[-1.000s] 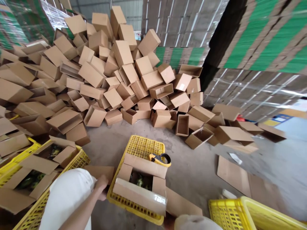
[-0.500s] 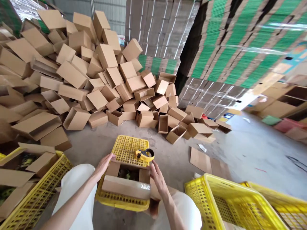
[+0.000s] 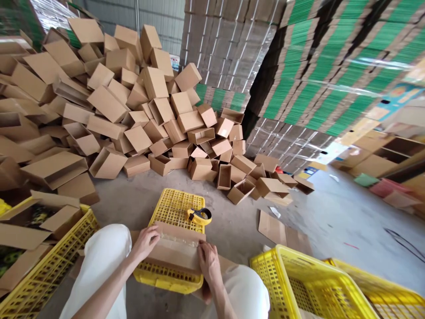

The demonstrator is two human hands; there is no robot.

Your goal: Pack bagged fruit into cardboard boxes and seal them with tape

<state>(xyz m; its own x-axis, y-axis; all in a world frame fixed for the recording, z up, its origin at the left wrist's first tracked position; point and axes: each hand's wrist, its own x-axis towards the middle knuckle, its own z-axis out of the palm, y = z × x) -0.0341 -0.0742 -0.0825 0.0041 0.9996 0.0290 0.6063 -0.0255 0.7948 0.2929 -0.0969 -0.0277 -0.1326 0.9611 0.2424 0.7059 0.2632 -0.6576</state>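
A cardboard box [image 3: 174, 257] lies between my hands on an upturned yellow crate [image 3: 169, 283]. Its flaps are folded over, so its contents are hidden, and a shiny strip of clear tape [image 3: 179, 240] runs along the flap's edge. At the box's left end, my left hand [image 3: 146, 243] has its fingers curled onto the flap. My right hand [image 3: 209, 260] is closed at the right end, fingertips pressed on the flap and tape edge. Just beyond the box, a yellow tape dispenser [image 3: 199, 216] with a dark ring rests on the crate's far part.
A large heap of cardboard boxes [image 3: 133, 110] fills the far left. Yellow crates [image 3: 279, 266] stand at right, and another crate [image 3: 79, 239] holds open boxes at left. Flattened cardboard [image 3: 282, 230] lies on the floor. Tall strapped stacks [image 3: 299, 71] rise behind.
The box's open flaps have come down over its contents. Both hands have moved from the box's sides onto the flap, their fingers now curled. The tape dispenser still rests on the crate.
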